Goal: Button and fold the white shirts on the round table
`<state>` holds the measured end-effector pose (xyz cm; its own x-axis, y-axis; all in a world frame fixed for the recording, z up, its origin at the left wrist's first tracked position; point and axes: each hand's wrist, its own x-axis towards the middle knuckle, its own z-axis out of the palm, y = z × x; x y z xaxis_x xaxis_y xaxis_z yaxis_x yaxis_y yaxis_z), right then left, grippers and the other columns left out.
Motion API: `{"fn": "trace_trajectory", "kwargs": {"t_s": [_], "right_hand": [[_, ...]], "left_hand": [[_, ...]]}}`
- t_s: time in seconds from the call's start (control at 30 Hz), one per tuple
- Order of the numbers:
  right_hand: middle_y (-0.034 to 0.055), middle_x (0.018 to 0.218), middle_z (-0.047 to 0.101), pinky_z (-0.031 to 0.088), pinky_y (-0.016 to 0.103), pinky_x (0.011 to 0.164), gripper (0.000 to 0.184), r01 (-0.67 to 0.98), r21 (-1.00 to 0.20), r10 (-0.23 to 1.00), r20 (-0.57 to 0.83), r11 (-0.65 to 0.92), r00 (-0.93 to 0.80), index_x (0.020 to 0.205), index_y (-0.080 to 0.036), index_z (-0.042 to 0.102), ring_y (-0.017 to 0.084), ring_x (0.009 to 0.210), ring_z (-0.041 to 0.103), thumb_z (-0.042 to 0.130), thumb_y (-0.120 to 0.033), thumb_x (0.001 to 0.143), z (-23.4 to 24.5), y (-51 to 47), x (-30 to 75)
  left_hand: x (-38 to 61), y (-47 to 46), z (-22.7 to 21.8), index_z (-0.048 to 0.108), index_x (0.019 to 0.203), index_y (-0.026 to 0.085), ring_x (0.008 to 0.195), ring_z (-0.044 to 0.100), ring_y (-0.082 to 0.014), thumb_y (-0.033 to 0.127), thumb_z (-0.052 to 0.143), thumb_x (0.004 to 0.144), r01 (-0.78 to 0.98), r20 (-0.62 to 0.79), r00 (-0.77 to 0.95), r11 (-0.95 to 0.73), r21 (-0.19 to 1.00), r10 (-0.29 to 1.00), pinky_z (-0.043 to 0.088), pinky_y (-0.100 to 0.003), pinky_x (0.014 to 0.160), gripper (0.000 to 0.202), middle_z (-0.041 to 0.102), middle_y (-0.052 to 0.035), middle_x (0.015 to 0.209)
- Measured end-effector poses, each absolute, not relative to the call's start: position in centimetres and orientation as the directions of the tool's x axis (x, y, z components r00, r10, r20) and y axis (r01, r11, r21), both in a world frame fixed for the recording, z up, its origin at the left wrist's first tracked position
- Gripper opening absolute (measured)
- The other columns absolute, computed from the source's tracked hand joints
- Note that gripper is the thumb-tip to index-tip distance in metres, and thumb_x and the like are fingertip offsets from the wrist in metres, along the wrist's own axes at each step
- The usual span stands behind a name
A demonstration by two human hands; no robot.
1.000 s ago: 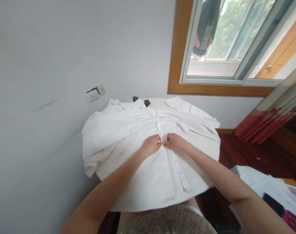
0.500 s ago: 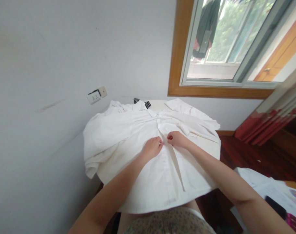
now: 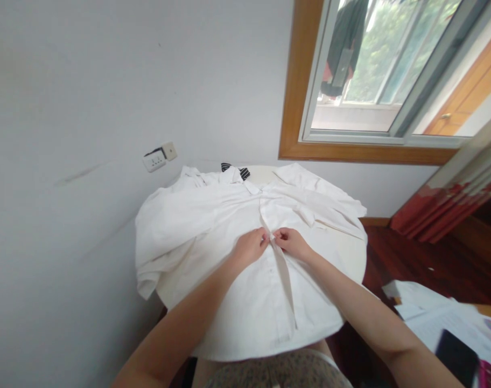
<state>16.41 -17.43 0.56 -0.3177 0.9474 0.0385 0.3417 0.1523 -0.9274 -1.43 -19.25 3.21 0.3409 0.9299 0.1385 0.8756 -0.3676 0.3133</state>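
A white button-up shirt lies spread over a round pale table, its collar toward the wall and its hem toward me. At the middle of its front, my left hand pinches the placket with thumb and forefinger. Close beside it, my right hand is closed on the other front edge, and the fingertips of both hands almost meet. Below them the front gapes in a narrow slit. Whether a button sits between my fingers is too small to tell.
A black-and-white striped cloth piece lies at the table's far edge. A wall socket is at the left, a wood-framed window ahead. To the right are papers, a dark phone and a red-and-white curtain.
My right hand has moved left and down to meet my left hand at the placket, drawing the right front edge inward. The slit below has shifted a little left.
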Motion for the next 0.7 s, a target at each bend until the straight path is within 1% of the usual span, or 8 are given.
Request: {"fn": "trace_trajectory", "kwargs": {"t_s": [0.1, 0.17, 0.23, 0.3, 0.37, 0.43, 0.57, 0.7], "right_hand": [[-0.0028, 0.063, 0.058, 0.035, 0.021, 0.051, 0.022, 0.294, -0.944, 0.944, 0.048, 0.149, -0.326, 0.083, -0.015, 0.063, 0.01, 0.052, 0.047, 0.055, -0.028, 0.069, 0.3, -17.3, 16.5], [-0.0029, 0.062, 0.058, 0.035, 0.021, 0.051, 0.022, 0.294, -0.944, 0.947, 0.051, 0.15, -0.318, 0.083, -0.014, 0.063, 0.01, 0.052, 0.047, 0.055, -0.028, 0.068, 0.3, -17.4, 16.4], [-0.0031, 0.061, 0.057, 0.034, 0.021, 0.051, 0.022, 0.302, -0.942, 0.952, 0.053, 0.148, -0.302, 0.083, -0.014, 0.064, 0.01, 0.052, 0.047, 0.055, -0.028, 0.068, 0.5, -17.5, 16.3], [-0.0034, 0.061, 0.055, 0.033, 0.021, 0.05, 0.022, 0.306, -0.941, 0.956, 0.054, 0.146, -0.29, 0.082, -0.014, 0.064, 0.01, 0.052, 0.045, 0.055, -0.028, 0.067, 0.7, -17.7, 16.2], [-0.0036, 0.06, 0.054, 0.031, 0.021, 0.05, 0.022, 0.302, -0.943, 0.96, 0.058, 0.143, -0.273, 0.081, -0.014, 0.064, 0.009, 0.052, 0.044, 0.054, -0.029, 0.068, 0.9, -17.8, 16.0], [-0.0032, 0.061, 0.053, 0.032, 0.021, 0.052, 0.022, 0.287, -0.944, 0.966, 0.089, 0.16, -0.244, 0.08, -0.014, 0.064, 0.01, 0.053, 0.044, 0.054, -0.03, 0.068, 1.0, -17.8, 15.9], [-0.0018, 0.065, 0.056, 0.036, 0.022, 0.057, 0.022, 0.277, -0.936, 0.961, 0.155, 0.217, -0.228, 0.079, -0.015, 0.064, 0.011, 0.059, 0.047, 0.054, -0.03, 0.067, 0.7, -17.6, 15.5], [-0.0023, 0.063, 0.056, 0.037, 0.022, 0.057, 0.023, 0.325, -0.923, 0.96, 0.123, 0.204, -0.252, 0.081, -0.015, 0.065, 0.011, 0.057, 0.046, 0.053, -0.029, 0.068, 0.3, -17.5, 15.3]], "left_hand": [[-1.5, -19.1, 3.3, 0.062, 0.089, 0.022, 0.076, 0.061, -0.016, 0.033, 0.045, 0.088, 0.877, 0.105, 0.328, -0.344, 0.337, 0.939, 0.038, -0.025, 0.066, 0.02, 0.067, -0.0024, 0.084], [-1.7, -18.9, 3.3, 0.064, 0.084, 0.022, 0.072, 0.061, -0.0155, 0.034, 0.047, 0.086, 0.864, 0.093, 0.317, -0.328, 0.382, 0.944, 0.036, -0.024, 0.062, 0.021, 0.068, -0.0019, 0.078], [-1.9, -18.6, 3.1, 0.065, 0.08, 0.021, 0.067, 0.06, -0.015, 0.036, 0.049, 0.085, 0.827, 0.07, 0.305, -0.3, 0.476, 0.95, 0.036, -0.024, 0.06, 0.023, 0.068, -0.0019, 0.072], [-2.1, -18.2, 2.9, 0.065, 0.077, 0.019, 0.063, 0.06, -0.0148, 0.039, 0.05, 0.083, 0.754, 0.022, 0.297, -0.248, 0.608, 0.955, 0.037, -0.023, 0.057, 0.026, 0.068, -0.0022, 0.067], [-2.3, -17.8, 2.6, 0.064, 0.075, 0.017, 0.062, 0.062, -0.015, 0.04, 0.051, 0.08, 0.657, -0.026, 0.295, -0.183, 0.732, 0.955, 0.039, -0.023, 0.057, 0.027, 0.069, -0.003, 0.066], [-2.4, -17.6, 2.3, 0.063, 0.073, 0.016, 0.063, 0.063, -0.0155, 0.039, 0.054, 0.077, 0.57, -0.055, 0.297, -0.131, 0.811, 0.953, 0.041, -0.023, 0.058, 0.025, 0.07, -0.004, 0.068], [-2.4, -17.3, 1.9, 0.062, 0.071, 0.016, 0.065, 0.064, -0.0155, 0.033, 0.056, 0.071, 0.496, -0.073, 0.298, -0.089, 0.864, 0.952, 0.043, -0.022, 0.059, 0.018, 0.071, -0.0042, 0.068], [-2.6, -17.4, 1.9, 0.062, 0.072, 0.016, 0.065, 0.064, -0.0155, 0.034, 0.056, 0.07, 0.492, -0.071, 0.321, -0.102, 0.865, 0.944, 0.041, -0.022, 0.056, 0.019, 0.071, -0.0048, 0.071]]}}
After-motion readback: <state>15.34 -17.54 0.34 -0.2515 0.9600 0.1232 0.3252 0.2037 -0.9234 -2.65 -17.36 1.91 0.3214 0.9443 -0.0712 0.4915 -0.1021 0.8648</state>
